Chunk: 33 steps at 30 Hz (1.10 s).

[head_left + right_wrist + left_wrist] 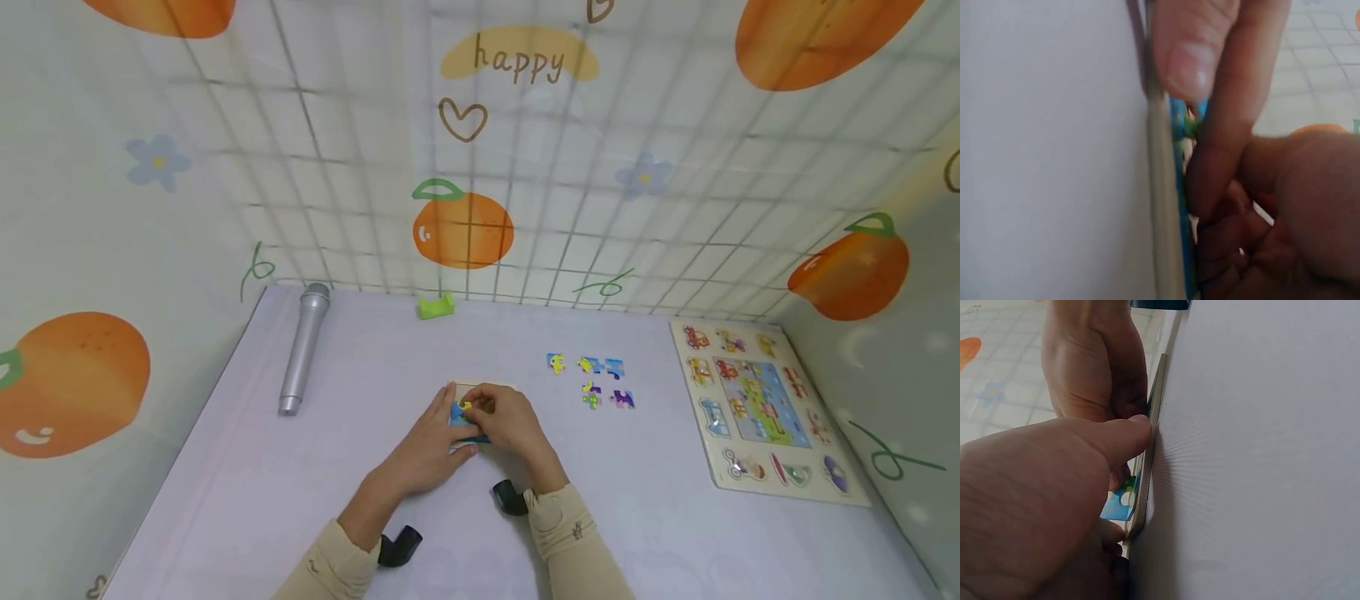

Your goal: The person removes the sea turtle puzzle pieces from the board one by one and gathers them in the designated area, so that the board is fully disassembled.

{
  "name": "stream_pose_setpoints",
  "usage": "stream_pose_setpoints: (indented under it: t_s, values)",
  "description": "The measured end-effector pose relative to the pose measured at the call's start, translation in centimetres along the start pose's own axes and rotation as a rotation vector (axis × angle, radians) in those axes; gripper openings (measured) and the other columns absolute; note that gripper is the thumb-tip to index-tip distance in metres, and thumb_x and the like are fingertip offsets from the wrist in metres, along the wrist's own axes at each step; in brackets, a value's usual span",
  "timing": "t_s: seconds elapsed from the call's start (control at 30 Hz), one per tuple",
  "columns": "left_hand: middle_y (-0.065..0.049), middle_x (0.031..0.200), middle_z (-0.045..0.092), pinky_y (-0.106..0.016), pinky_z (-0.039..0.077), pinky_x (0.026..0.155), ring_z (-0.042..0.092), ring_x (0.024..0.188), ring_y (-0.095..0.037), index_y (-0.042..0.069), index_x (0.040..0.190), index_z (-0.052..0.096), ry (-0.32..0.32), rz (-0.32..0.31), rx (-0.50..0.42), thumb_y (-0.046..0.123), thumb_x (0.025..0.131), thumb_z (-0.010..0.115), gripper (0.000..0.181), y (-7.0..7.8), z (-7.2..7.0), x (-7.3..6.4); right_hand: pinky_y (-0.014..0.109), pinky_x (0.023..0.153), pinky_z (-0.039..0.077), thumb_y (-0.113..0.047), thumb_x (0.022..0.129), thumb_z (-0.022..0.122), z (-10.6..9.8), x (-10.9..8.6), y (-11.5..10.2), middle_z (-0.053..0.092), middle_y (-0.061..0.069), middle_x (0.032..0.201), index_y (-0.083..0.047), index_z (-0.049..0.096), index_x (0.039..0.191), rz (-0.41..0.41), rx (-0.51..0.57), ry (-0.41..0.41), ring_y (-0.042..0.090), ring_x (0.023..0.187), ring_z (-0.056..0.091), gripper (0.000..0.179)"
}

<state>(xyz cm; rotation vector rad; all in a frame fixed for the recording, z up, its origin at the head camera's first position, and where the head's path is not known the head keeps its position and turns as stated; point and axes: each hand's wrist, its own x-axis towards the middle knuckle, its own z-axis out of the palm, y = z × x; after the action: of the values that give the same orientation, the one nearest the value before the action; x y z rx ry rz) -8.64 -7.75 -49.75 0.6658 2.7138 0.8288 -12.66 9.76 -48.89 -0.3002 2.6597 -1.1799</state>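
Puzzle board [465,388], small and pale-rimmed, lies flat on the white tabletop [225,492] in front of the person, half hidden under two hands. The left hand [431,446] rests along its left side with fingers fairly straight, one laid across the near part and the thumb against the near edge. The right hand [506,417] comes over from the other side, fingers curled and tips drawn together at a yellow patch on the blue puzzle; from here I cannot tell whether they pinch a piece. Both beige sleeves [333,562] are pushed back off the wrists.

Loose jigsaw pieces [622,399], mostly blue, yellow and purple, lie near the board's right side. Farther right sits a larger picture board [813,493] with vehicles. A silver microphone [302,354] lies well to the left, and a lime-green object [436,307] near the back edge.
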Motion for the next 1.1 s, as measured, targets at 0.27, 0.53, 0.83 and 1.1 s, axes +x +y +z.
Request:
stream_pose_setpoints:
  t_s: [0.27, 0.53, 0.83, 1.1]
  values:
    - [-0.025, 0.170, 0.008, -0.059, 0.024, 0.126, 0.004, 0.159, -0.041, 0.022, 0.137, 0.067, -0.020, -0.008, 0.026, 0.037, 0.103, 0.060, 0.038, -0.2, 0.2, 0.0, 0.026, 0.064, 0.049, -0.021, 0.095, 0.073, -0.1, 0.1, 0.6, 0.071, -0.002, 0.093, -0.018, 0.074, 0.101, 0.011, 0.062, -0.028, 0.009, 0.075, 0.062, 0.007]
    - [-0.023, 0.170, 0.007, -0.058, 0.024, 0.126, 0.004, 0.160, -0.040, 0.023, 0.140, 0.065, -0.043, -0.012, 0.037, 0.037, 0.103, 0.060, 0.039, -0.3, 0.2, -0.1, 0.026, 0.067, 0.050, -0.020, 0.094, 0.074, -0.1, 0.0, 0.6, 0.072, -0.001, 0.093, -0.018, 0.074, 0.100, 0.015, 0.087, -0.018, 0.009, 0.074, 0.062, 0.006]
    - [-0.020, 0.172, 0.005, -0.058, 0.024, 0.126, 0.002, 0.160, -0.039, 0.024, 0.146, 0.058, -0.086, 0.006, 0.087, 0.039, 0.104, 0.059, 0.046, -0.1, -0.4, -0.5, 0.028, 0.072, 0.048, -0.017, 0.095, 0.073, -0.1, 0.0, 0.5, 0.071, -0.003, 0.086, -0.017, 0.072, 0.098, -0.001, 0.071, -0.019, 0.010, 0.075, 0.059, 0.004]
    - [-0.012, 0.173, 0.002, -0.058, 0.024, 0.126, 0.001, 0.161, -0.032, 0.025, 0.152, 0.051, -0.125, 0.034, 0.069, 0.042, 0.103, 0.059, 0.052, -1.1, -0.8, -0.9, 0.028, 0.073, 0.048, -0.019, 0.095, 0.072, -0.2, -0.1, 0.3, 0.070, -0.004, 0.086, -0.018, 0.072, 0.099, 0.006, 0.048, -0.016, 0.009, 0.076, 0.059, 0.003]
